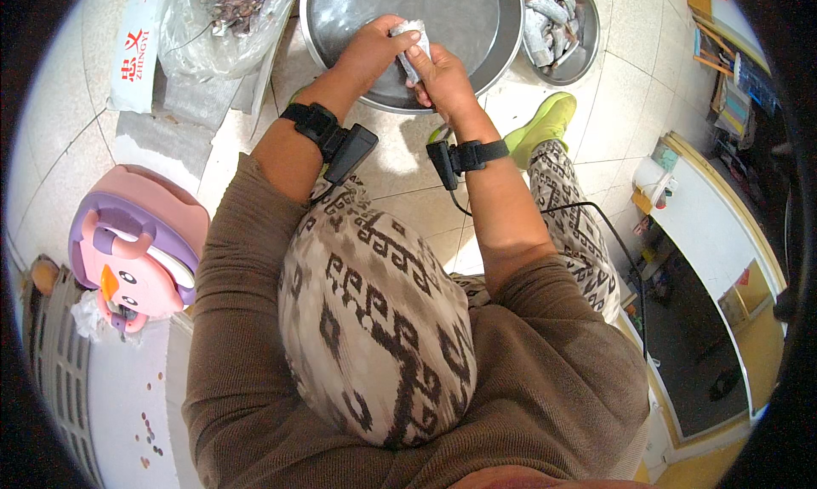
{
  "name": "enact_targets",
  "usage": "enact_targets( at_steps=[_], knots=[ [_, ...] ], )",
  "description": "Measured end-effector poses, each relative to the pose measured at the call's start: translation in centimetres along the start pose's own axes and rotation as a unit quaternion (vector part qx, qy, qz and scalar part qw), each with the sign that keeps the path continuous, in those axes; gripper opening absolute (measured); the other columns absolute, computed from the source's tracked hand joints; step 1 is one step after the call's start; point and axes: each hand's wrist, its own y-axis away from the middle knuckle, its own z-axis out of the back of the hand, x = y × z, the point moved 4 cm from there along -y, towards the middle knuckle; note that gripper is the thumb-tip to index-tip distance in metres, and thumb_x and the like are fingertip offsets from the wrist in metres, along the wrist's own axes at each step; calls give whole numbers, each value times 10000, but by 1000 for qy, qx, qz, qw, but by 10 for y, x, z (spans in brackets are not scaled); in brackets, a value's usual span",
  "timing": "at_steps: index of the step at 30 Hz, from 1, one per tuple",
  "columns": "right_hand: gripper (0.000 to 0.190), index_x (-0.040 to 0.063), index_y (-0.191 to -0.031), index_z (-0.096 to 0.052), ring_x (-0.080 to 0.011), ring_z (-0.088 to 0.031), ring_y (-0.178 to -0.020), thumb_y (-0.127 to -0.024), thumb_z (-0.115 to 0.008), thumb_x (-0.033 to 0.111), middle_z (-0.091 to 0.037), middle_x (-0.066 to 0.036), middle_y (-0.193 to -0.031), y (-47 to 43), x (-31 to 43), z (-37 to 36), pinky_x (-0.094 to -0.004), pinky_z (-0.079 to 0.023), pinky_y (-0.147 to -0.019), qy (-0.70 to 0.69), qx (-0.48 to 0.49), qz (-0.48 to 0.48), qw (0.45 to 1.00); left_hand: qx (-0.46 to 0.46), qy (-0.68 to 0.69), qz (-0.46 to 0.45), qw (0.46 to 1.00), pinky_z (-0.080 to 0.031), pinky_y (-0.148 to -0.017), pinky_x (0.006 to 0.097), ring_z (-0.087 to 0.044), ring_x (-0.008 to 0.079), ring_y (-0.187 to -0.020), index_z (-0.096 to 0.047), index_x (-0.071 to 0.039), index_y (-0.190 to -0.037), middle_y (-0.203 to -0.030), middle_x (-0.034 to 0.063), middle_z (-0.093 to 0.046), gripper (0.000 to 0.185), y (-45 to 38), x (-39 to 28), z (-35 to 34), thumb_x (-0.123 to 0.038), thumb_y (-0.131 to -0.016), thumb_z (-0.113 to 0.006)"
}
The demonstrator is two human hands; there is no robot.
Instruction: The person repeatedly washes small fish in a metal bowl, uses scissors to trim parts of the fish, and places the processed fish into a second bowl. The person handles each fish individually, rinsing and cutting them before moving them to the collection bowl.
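A pale silvery piece of fish [418,32] is held between my two hands over a large round metal basin [514,42]. The basin looks dark inside, with what seems to be water in it. My left hand [373,47] grips the piece from the left, its thumb lying across the upper part. From the right, my right hand [443,80] holds the lower part, thumb pressed on the front. Fingers hide some of the piece. Close by the basin on the right stands a smaller metal bowl [593,45] with several similar silvery fish pieces [547,7].
A clear plastic bag [191,55] of dark scraps lies left of the basin, by a carton flap [137,48] bearing red writing. Farther left is a pink and purple penguin-shaped child's seat [140,246]. A black cable [613,224] runs from my right wrist strap. Tiled floor [408,198] lies beneath.
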Motion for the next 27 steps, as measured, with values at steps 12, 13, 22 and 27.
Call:
enact_targets(
  at_steps=[12,13,22,27],
  knots=[
    [248,124,-1029,-642,-337,-491,-1135,-795,-621,201,-559,-95,-1189,3,19,7,-491,-375,-939,661,-90,299,683,-23,-563,-79,823,-480,-791,476,-600,401,-924,-555,-86,-1120,-933,204,-632,341,6,-7,-13,-107,-782,-592],
    [265,130,-1047,-635,-327,-487,-1148,-789,-625,188,-554,-93,-1206,10,24,8,-494,-368,-942,633,-96,340,689,-39,-542,-101,834,-470,-793,487,-605,393,-912,-562,-96,-1115,-944,193,-635,335,7,-9,-15,-104,-781,-588],
    [319,111,-1097,-601,-304,-524,-1126,-779,-624,122,-585,-109,-1169,39,52,23,-470,-400,-922,557,-131,423,703,-135,-442,-249,851,-490,-794,432,-613,360,-890,-595,-111,-1097,-987,181,-636,340,13,-21,-5,-102,-757,-598],
    [181,65,-963,-647,-296,-601,-883,-833,-587,176,-652,-134,-956,57,26,78,-376,-475,-783,338,-334,413,777,-162,-396,-244,870,-510,-733,396,-637,331,-803,-596,-110,-1128,-921,170,-653,356,13,-20,6,-170,-777,-610]
  ],
)
